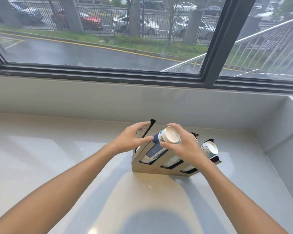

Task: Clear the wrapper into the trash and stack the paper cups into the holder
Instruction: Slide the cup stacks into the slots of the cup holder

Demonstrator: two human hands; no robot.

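Observation:
A tan slanted cup holder with three slots stands on the pale counter. A stack of blue-and-white paper cups lies tilted in its left slot, white bottom facing me. My right hand grips the top end of that stack with thumb and fingers. My left hand rests on the holder's left wall and touches the stack's dark side. Another cup stack sits in the right slot. The middle slot is mostly hidden behind my right hand. No wrapper or trash bin is in view.
The counter runs under a wide window with a dark frame. A raised white ledge closes the counter's right side and a low white wall runs behind the holder.

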